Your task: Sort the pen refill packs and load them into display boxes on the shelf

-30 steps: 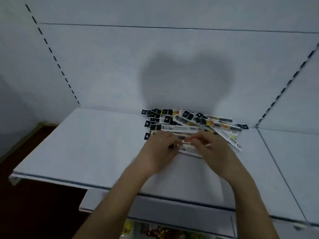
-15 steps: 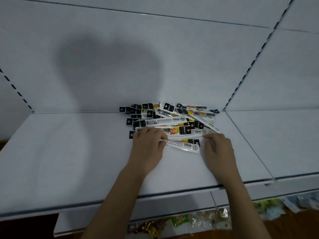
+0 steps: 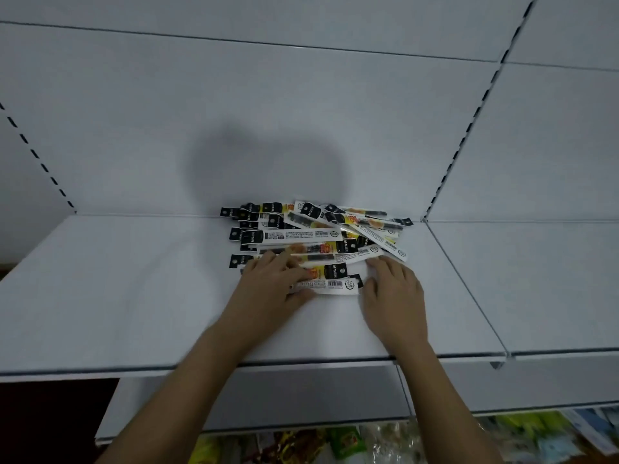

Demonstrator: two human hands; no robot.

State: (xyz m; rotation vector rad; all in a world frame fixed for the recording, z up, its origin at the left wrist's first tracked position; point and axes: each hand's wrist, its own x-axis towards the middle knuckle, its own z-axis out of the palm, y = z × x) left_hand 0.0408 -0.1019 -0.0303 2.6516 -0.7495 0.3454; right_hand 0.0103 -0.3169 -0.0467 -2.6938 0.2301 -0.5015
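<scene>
Two hands flanked the nearest refill pack (image 3: 330,285), its long axis running left to right. The left hand (image 3: 268,289) pressed flat-fingered on its left end; the right hand (image 3: 392,289) rested open beside its right end.

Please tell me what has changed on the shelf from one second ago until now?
The hands moved apart: the left hand now presses the nearest refill packs at their left end, and the right hand rests flat at their right end. The pile of packs stayed against the back wall of the white shelf.
</scene>
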